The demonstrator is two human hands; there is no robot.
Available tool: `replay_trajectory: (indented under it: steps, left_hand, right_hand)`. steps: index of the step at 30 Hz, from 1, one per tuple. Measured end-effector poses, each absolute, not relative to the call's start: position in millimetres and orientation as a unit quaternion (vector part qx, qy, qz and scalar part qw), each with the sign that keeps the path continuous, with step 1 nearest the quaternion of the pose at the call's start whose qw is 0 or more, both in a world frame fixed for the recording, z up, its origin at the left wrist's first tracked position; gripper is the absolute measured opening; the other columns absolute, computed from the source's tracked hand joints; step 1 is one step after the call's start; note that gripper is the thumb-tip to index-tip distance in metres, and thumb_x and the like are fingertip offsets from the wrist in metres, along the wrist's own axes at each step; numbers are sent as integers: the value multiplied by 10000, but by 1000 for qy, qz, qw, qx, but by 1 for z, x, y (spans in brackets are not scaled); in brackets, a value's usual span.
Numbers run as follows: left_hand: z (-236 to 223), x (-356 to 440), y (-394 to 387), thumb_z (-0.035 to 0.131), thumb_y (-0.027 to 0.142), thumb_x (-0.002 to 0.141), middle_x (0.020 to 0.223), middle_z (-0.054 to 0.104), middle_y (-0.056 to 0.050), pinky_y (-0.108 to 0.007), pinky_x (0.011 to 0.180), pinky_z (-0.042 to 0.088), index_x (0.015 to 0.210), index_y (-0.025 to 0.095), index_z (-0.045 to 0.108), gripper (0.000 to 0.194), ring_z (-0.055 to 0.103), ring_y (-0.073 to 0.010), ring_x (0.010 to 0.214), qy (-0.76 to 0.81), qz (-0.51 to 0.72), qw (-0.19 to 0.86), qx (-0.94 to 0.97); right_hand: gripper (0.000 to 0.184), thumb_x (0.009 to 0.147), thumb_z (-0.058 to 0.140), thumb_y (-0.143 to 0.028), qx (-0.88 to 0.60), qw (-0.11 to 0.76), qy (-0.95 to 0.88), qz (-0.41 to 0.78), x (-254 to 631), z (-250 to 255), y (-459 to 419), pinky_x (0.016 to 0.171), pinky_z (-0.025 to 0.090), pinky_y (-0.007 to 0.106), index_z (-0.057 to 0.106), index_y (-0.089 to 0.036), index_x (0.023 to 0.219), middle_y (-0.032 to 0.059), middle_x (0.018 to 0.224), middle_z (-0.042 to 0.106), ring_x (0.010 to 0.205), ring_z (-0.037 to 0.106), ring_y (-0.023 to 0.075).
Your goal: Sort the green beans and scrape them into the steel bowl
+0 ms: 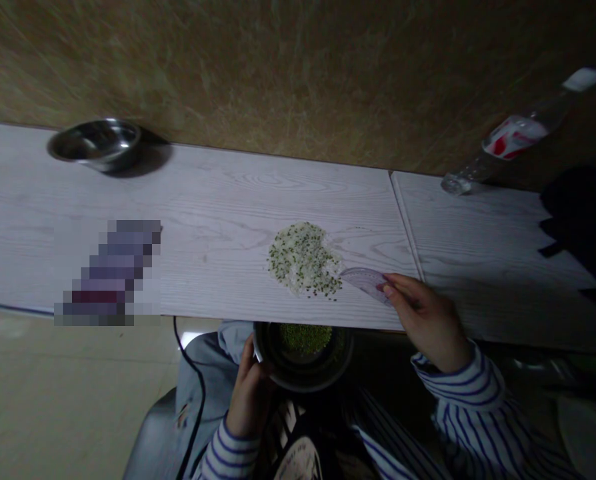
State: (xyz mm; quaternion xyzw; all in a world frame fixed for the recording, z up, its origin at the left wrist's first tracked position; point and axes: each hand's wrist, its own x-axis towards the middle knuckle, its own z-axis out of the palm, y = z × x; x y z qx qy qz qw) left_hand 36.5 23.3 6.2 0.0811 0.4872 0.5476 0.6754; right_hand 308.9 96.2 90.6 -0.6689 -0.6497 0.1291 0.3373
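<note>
Right now I pinch a clear protractor between the thumb and fingers of my right hand, its curved edge pointing left over the table. Its tip is at the right side of the pile, where white grains and green beans lie mixed in a rough round, a few loose ones strewn along its near side. My left hand is closed on the left rim of a dark bowl, which I hold above my lap, just at the table's front edge; green beans lie inside it. Farther off to the left, near the wall, sits a steel bowl, and well to the right stands a bottle with a white cap and a red and white label.
</note>
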Motion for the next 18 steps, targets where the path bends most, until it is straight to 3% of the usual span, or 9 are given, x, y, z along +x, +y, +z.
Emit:
replay_trajectory:
  steps: [8, 18]
  left_hand:
    - [8, 38, 24, 697, 204, 703, 1161, 743, -50, -377, 870, 543, 1206, 298, 687, 512, 665, -283, 1074, 471, 547, 688, 75]
    - [-2, 38, 22, 713, 195, 705, 1193, 736, -38, -345, 842, 538, 1231, 310, 687, 539, 665, -258, 1044, 462, 550, 691, 73]
  right_hand:
    - [191, 912, 600, -312, -642, 335, -676, 134, 307, 93, 88, 768, 640, 326, 748, -234, 1004, 61, 949, 804, 829, 771, 223]
    - [160, 897, 634, -275, -648, 353, -661, 131, 308, 92, 74, 729, 645, 292, 747, -224, 998, 62, 945, 805, 824, 775, 216]
